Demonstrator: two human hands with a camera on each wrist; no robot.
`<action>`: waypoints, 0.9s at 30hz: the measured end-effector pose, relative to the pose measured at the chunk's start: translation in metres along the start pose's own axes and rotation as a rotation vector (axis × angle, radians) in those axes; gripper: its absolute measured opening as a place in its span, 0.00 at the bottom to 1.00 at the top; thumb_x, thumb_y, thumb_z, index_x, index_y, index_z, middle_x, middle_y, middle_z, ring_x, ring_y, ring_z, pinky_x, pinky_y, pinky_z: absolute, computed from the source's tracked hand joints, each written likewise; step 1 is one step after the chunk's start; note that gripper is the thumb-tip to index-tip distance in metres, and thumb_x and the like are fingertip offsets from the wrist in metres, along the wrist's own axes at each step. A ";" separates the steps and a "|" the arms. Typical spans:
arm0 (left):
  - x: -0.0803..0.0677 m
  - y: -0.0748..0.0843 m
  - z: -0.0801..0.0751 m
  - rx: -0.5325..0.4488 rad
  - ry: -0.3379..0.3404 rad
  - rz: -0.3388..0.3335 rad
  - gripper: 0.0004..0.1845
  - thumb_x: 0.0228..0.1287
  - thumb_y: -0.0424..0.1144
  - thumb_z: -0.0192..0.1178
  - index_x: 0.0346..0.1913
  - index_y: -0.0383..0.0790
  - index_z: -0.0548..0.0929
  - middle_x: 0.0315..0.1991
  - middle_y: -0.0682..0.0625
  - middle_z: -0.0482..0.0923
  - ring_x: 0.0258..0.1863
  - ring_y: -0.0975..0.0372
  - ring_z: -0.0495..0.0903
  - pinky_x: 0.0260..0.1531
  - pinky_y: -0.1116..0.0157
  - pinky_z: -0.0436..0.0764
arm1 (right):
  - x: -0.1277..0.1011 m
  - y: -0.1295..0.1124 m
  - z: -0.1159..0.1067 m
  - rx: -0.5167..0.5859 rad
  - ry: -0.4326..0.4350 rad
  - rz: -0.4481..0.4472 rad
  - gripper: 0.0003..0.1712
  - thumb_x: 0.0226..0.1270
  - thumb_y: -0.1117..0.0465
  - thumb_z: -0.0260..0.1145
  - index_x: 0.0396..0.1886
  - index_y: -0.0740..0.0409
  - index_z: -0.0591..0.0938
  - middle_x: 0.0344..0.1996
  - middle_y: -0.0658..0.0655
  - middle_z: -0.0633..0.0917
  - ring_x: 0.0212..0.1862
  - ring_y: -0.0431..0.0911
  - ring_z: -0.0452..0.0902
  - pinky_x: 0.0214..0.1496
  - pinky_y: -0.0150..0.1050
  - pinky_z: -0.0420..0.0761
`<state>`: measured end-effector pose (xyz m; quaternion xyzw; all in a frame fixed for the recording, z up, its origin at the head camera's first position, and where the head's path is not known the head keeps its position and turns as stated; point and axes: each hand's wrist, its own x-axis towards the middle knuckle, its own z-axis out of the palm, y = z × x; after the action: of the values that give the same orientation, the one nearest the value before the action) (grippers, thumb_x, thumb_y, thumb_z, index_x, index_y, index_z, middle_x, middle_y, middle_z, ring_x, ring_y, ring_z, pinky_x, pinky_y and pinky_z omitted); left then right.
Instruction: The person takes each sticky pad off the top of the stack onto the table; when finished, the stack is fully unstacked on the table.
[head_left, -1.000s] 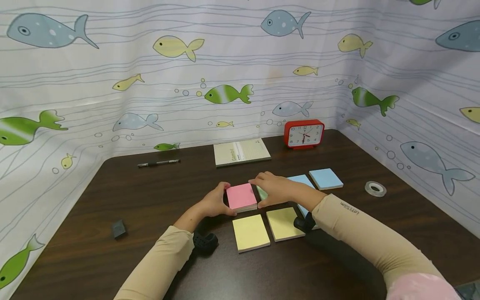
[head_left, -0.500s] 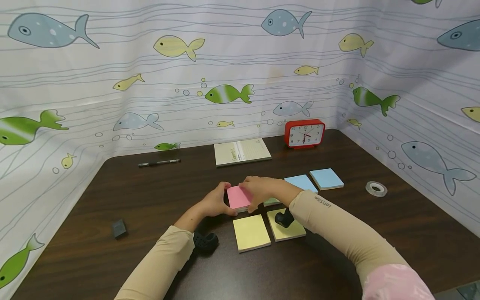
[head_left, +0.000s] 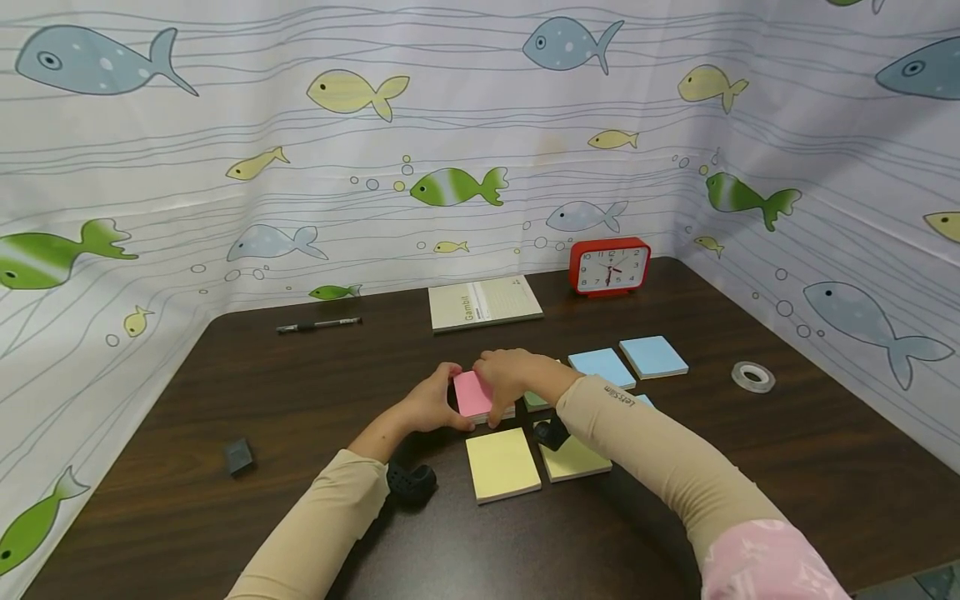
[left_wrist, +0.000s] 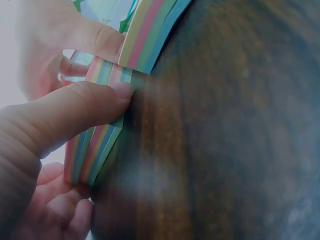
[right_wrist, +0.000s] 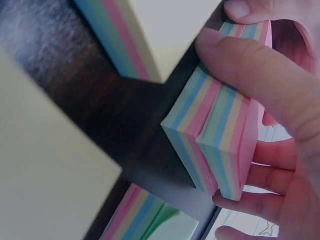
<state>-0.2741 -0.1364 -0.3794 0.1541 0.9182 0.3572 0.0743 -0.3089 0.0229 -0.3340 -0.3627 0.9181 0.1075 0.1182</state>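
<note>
Two sticky note pads with a pink top sheet (head_left: 470, 393) lie stacked one on the other on the dark table; their edges are striped in several colours (right_wrist: 212, 120). My left hand (head_left: 431, 404) grips the stack's left side, thumb on the front edge and fingers behind. From the right, my right hand (head_left: 512, 379) holds the same stack, its thumb (right_wrist: 245, 57) on the front edge and fingers at the back. Part of the pink top is hidden under the right hand. Two yellow pads (head_left: 502, 467) lie nearer, and a green pad (head_left: 536, 402) sits just right, partly covered.
Several blue pads (head_left: 602, 367) lie to the right, beside a tape roll (head_left: 753, 377). At the back are a notebook (head_left: 483, 303), a red clock (head_left: 609, 267) and a pen (head_left: 318, 326). A small dark block (head_left: 238, 457) sits left. A fish-print curtain (head_left: 450, 108) surrounds the table.
My right hand has moved left from the pink stack's right edge onto it and now holds it. The green pad and blue pads show more. The left hand has stayed put.
</note>
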 end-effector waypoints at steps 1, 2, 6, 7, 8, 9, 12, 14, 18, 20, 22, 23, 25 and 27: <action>0.000 0.000 0.000 0.000 -0.001 0.001 0.47 0.34 0.41 0.73 0.58 0.35 0.57 0.55 0.42 0.63 0.51 0.54 0.66 0.50 0.56 0.65 | 0.000 0.000 0.000 -0.012 0.007 -0.001 0.47 0.33 0.35 0.70 0.52 0.56 0.70 0.40 0.50 0.72 0.39 0.43 0.68 0.40 0.39 0.72; 0.000 0.000 0.000 -0.001 -0.002 0.001 0.47 0.34 0.41 0.73 0.58 0.35 0.57 0.55 0.42 0.63 0.51 0.54 0.66 0.50 0.56 0.65 | 0.000 0.000 0.000 -0.020 0.013 -0.002 0.47 0.32 0.35 0.70 0.52 0.56 0.70 0.40 0.50 0.72 0.39 0.43 0.68 0.40 0.39 0.72; 0.000 0.000 0.000 -0.009 -0.003 0.001 0.47 0.34 0.41 0.74 0.58 0.34 0.57 0.56 0.41 0.62 0.52 0.53 0.65 0.50 0.56 0.65 | -0.002 0.002 0.000 -0.027 0.035 -0.005 0.47 0.32 0.34 0.69 0.53 0.55 0.70 0.40 0.50 0.72 0.39 0.43 0.68 0.37 0.38 0.72; 0.000 0.000 0.000 -0.012 -0.005 0.001 0.47 0.33 0.41 0.74 0.58 0.34 0.57 0.56 0.41 0.62 0.53 0.53 0.65 0.50 0.56 0.65 | -0.003 0.003 0.000 -0.022 0.041 -0.004 0.47 0.32 0.34 0.69 0.53 0.55 0.70 0.40 0.50 0.72 0.38 0.42 0.68 0.37 0.38 0.72; 0.000 0.000 0.000 -0.015 -0.006 0.000 0.47 0.33 0.41 0.74 0.58 0.34 0.57 0.56 0.41 0.62 0.54 0.52 0.64 0.50 0.56 0.64 | -0.004 0.003 -0.001 -0.012 0.045 -0.003 0.47 0.33 0.34 0.69 0.53 0.55 0.70 0.39 0.50 0.72 0.38 0.42 0.68 0.36 0.38 0.72; 0.000 0.000 0.000 -0.018 -0.008 0.000 0.47 0.33 0.41 0.74 0.58 0.34 0.57 0.57 0.40 0.61 0.54 0.52 0.64 0.51 0.56 0.64 | -0.005 0.004 -0.001 -0.002 0.049 -0.003 0.47 0.33 0.34 0.69 0.53 0.54 0.70 0.39 0.49 0.72 0.38 0.42 0.68 0.36 0.38 0.72; 0.001 0.001 0.000 -0.027 -0.011 0.007 0.47 0.33 0.40 0.74 0.57 0.34 0.57 0.58 0.39 0.60 0.56 0.51 0.62 0.52 0.56 0.63 | -0.008 0.006 -0.004 0.025 0.062 -0.002 0.47 0.33 0.34 0.69 0.53 0.54 0.70 0.38 0.49 0.71 0.37 0.42 0.68 0.35 0.38 0.72; 0.001 0.001 0.000 -0.034 -0.013 0.014 0.47 0.33 0.40 0.74 0.57 0.34 0.57 0.58 0.39 0.61 0.56 0.51 0.62 0.52 0.56 0.63 | -0.011 0.008 -0.005 0.038 0.071 0.003 0.46 0.33 0.35 0.69 0.53 0.54 0.70 0.38 0.49 0.71 0.37 0.42 0.68 0.35 0.38 0.72; 0.001 0.001 -0.001 -0.042 -0.009 0.028 0.47 0.33 0.39 0.74 0.57 0.33 0.57 0.57 0.40 0.62 0.56 0.52 0.62 0.52 0.57 0.63 | -0.017 0.013 -0.006 0.066 0.095 0.007 0.45 0.34 0.36 0.68 0.53 0.54 0.70 0.38 0.49 0.71 0.37 0.41 0.68 0.35 0.37 0.71; 0.001 0.001 -0.001 -0.043 -0.006 0.032 0.46 0.33 0.39 0.74 0.57 0.33 0.57 0.56 0.41 0.62 0.56 0.52 0.62 0.52 0.57 0.63 | -0.019 0.015 -0.006 0.085 0.106 0.008 0.45 0.35 0.36 0.68 0.53 0.55 0.70 0.39 0.49 0.71 0.36 0.41 0.68 0.34 0.37 0.71; 0.000 0.002 -0.001 -0.042 -0.003 0.032 0.46 0.33 0.39 0.74 0.56 0.33 0.58 0.56 0.41 0.63 0.56 0.52 0.62 0.52 0.57 0.62 | -0.022 0.016 -0.005 0.088 0.116 0.007 0.45 0.35 0.36 0.68 0.54 0.55 0.69 0.39 0.49 0.71 0.36 0.41 0.68 0.34 0.37 0.71; 0.000 0.002 -0.001 -0.043 -0.002 0.029 0.46 0.33 0.39 0.74 0.56 0.33 0.58 0.56 0.41 0.63 0.56 0.52 0.62 0.52 0.57 0.62 | -0.024 0.017 -0.005 0.088 0.121 0.007 0.46 0.35 0.36 0.67 0.54 0.55 0.69 0.40 0.49 0.71 0.37 0.41 0.68 0.34 0.37 0.71; 0.000 0.002 -0.001 -0.042 -0.001 0.024 0.46 0.33 0.38 0.74 0.56 0.33 0.58 0.55 0.41 0.63 0.56 0.52 0.62 0.53 0.57 0.62 | -0.026 0.018 -0.005 0.091 0.132 0.005 0.46 0.36 0.36 0.67 0.55 0.55 0.69 0.40 0.49 0.71 0.37 0.41 0.68 0.34 0.36 0.71; 0.000 0.002 0.000 -0.041 0.000 0.019 0.46 0.33 0.38 0.74 0.56 0.33 0.58 0.55 0.41 0.63 0.56 0.52 0.63 0.53 0.57 0.62 | -0.028 0.018 -0.005 0.102 0.145 0.005 0.46 0.35 0.36 0.68 0.55 0.56 0.69 0.40 0.48 0.71 0.37 0.41 0.68 0.34 0.37 0.71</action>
<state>-0.2734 -0.1350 -0.3775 0.1612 0.9092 0.3768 0.0739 -0.3020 0.0523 -0.3193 -0.3610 0.9293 0.0345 0.0695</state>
